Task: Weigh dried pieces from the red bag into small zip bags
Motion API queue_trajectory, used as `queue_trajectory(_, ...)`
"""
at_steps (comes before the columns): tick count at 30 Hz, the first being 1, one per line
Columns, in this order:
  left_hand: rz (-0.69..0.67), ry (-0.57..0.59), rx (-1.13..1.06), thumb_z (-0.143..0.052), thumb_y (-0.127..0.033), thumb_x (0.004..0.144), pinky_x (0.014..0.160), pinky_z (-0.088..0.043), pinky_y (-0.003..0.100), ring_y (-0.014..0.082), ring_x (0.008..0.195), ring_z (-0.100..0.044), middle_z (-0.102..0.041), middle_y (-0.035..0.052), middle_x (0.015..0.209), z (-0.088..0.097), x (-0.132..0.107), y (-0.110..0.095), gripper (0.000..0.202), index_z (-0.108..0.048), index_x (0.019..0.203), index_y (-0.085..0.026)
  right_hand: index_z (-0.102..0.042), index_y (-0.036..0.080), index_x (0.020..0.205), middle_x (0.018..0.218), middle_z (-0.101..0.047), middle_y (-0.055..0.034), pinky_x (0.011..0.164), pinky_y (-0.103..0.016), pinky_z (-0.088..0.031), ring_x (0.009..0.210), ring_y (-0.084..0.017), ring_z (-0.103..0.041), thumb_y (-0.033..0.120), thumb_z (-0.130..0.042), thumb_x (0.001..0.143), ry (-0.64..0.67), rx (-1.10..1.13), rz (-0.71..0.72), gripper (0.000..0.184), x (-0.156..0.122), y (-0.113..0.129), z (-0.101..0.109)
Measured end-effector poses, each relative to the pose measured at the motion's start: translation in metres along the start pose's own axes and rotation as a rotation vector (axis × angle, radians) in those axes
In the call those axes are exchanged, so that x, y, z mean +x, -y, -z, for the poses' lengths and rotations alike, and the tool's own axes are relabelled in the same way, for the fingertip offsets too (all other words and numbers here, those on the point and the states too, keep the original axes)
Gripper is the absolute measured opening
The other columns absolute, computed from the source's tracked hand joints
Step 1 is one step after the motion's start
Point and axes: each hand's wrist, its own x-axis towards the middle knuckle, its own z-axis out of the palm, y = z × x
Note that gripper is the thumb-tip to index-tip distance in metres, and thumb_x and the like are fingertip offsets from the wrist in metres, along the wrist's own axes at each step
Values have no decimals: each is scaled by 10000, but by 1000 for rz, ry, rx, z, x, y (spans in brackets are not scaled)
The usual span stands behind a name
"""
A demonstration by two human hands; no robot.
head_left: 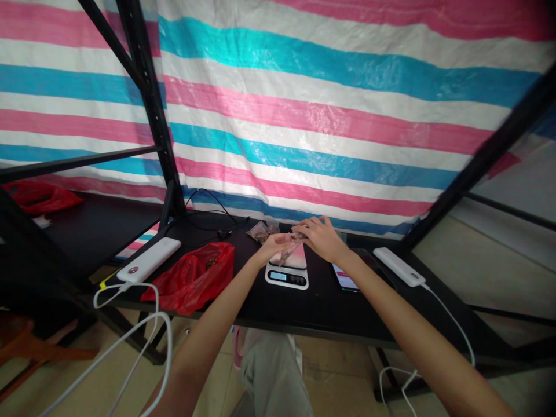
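Both of my hands meet above a small white digital scale [287, 276] on a black table [313, 307]. My left hand [271, 246] and my right hand [320, 237] pinch a small clear packet [290, 248] with brownish contents between them, just over the scale's platform. Fingers of both hands are closed on the packet. A second small clear packet [259, 231] with brown bits lies behind the left hand on the table.
A red plastic bag [193, 277] lies left of the scale. White power banks [149, 259] [398, 266] with white cables sit at both table ends. A phone [345, 277] lies right of the scale. Black shelf posts [150, 110] and a striped tarp [330, 110] stand behind.
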Motion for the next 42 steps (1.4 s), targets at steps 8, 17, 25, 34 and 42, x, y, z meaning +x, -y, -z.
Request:
queue_trajectory(8, -17, 28, 24, -735, -354, 600, 813, -423, 311, 212, 883, -596, -671, 115, 939, 3, 0, -4, 462, -659, 971, -90, -536, 210, 1134, 1117, -565, -100, 859, -413, -261, 1004, -268, -453, 91, -418, 842, -5, -113, 100, 337, 4, 8, 9)
queue_trajectory(17, -28, 14, 436, -717, -336, 607, 773, -446, 325, 206, 833, -597, -654, 128, 964, 0, 13, 9, 492, -638, 1022, -85, -488, 212, 1204, 1154, -561, -98, 852, -416, -255, 1005, -264, -463, 164, -411, 875, -84, -88, -13, 342, -12, 1, 9)
queue_trajectory(25, -161, 46, 1036, -607, -366, 740, 1028, -216, 498, 271, 1232, -365, -428, 154, 1324, 3, -9, -9, 611, -413, 1287, -177, -513, 235, 1184, 1128, -595, -82, 839, -403, -277, 1014, -257, -501, 256, -446, 868, -109, 70, -86, 324, -24, 4, -4)
queue_trajectory(34, 172, -554, 1658, -326, -333, 891, 796, -393, 388, 255, 908, -550, -621, 115, 943, 77, -164, -108, 350, -609, 989, -150, -430, 246, 1195, 1162, -570, -64, 869, -351, -407, 1030, -211, -549, 385, -447, 863, -134, 1019, -67, 361, 37, 86, -27)
queue_trajectory(42, -29, -192, 1765, -430, -176, 845, 843, -362, 363, 220, 931, -523, -599, 81, 1029, 31, -198, -54, 311, -526, 1140, -198, -389, 217, 1183, 959, -658, -67, 702, -308, -451, 838, -215, -639, 309, -403, 900, 146, 940, 73, 298, 104, 189, -57)
